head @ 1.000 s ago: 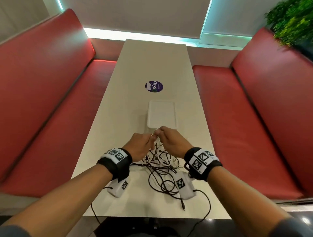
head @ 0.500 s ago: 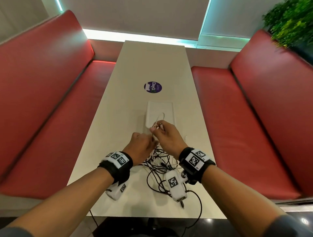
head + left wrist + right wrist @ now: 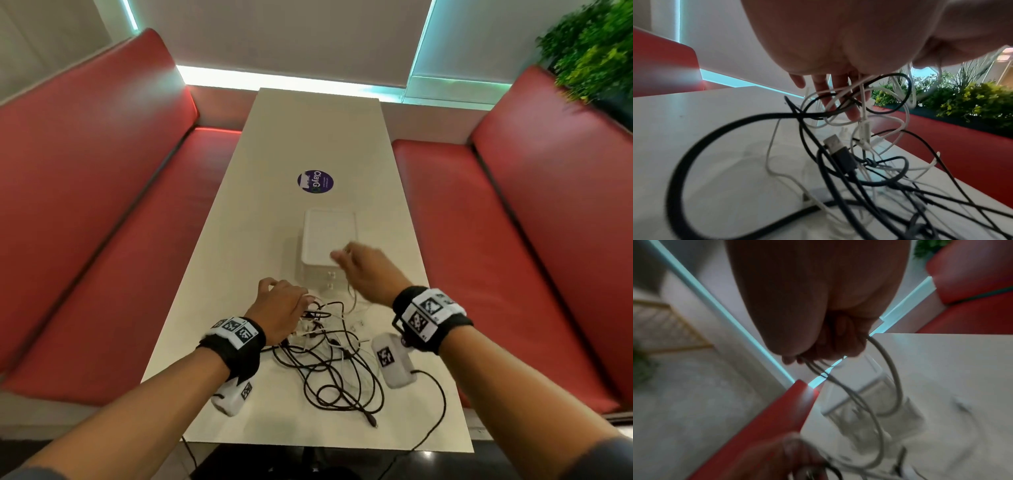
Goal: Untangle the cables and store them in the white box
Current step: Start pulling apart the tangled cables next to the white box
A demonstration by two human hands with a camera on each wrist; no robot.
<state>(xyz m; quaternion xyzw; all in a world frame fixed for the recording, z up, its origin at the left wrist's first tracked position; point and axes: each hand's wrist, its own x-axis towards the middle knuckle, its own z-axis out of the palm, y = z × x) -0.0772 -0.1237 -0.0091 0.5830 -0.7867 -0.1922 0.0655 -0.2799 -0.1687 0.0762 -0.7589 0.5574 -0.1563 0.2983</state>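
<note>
right hand (image 3: pixel 368 270) fingers curled round white cable (image 3: pixel 897 374), above near edge of box (image 3: pixel 329 236), left hand (image 3: pixel 281 308) fingers down in black-and-white tangle (image 3: pixel 335 359) on table (image 3: pixel 318 137) just before box, its grip unclear

My long pale table (image 3: pixel 318 137) carries a round purple sticker (image 3: pixel 315 181) at twelve o'clock, the white box (image 3: pixel 329 240) just nearer on that line, and tangled black and white cables (image 3: pixel 335 359) at six o'clock, by my edge.
</note>
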